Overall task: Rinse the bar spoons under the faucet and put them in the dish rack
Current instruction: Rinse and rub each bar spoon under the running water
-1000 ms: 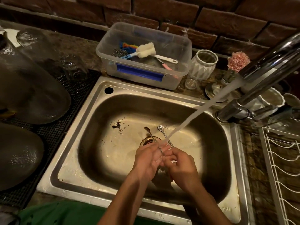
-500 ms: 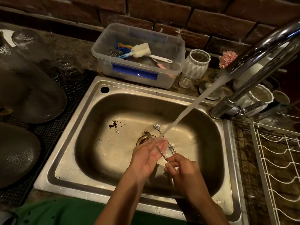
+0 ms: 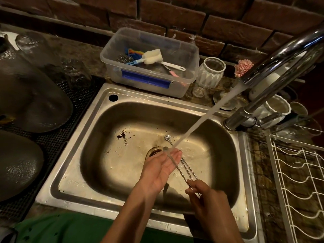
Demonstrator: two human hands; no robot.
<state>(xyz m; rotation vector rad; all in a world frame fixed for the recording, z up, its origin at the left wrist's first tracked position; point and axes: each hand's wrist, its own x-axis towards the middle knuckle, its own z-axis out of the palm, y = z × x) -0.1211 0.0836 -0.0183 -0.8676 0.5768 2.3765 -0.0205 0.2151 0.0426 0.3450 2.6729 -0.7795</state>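
Centre frame, over the sink (image 3: 98, 130): right hand (image 3: 208, 199) pinches the twisted stems of the bar spoons (image 3: 185, 168) at their near ends, bowls angled up-left into the faucet (image 3: 280, 60) stream. Left hand (image 3: 163, 165) lies flat and spread, palm up under the shafts where the water lands, likely to rub them clean. Dish rack (image 3: 298, 181), right edge, holds no spoons yet; rinsing is under way.

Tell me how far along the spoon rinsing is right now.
Mid-rinse. Done: nothing racked yet, as far as the white dish rack shows. In hand: the right hand pinches the bar spoons by their twisted handles under the running water, the open left hand alongside. Left: finish rinsing, then move them to the rack.
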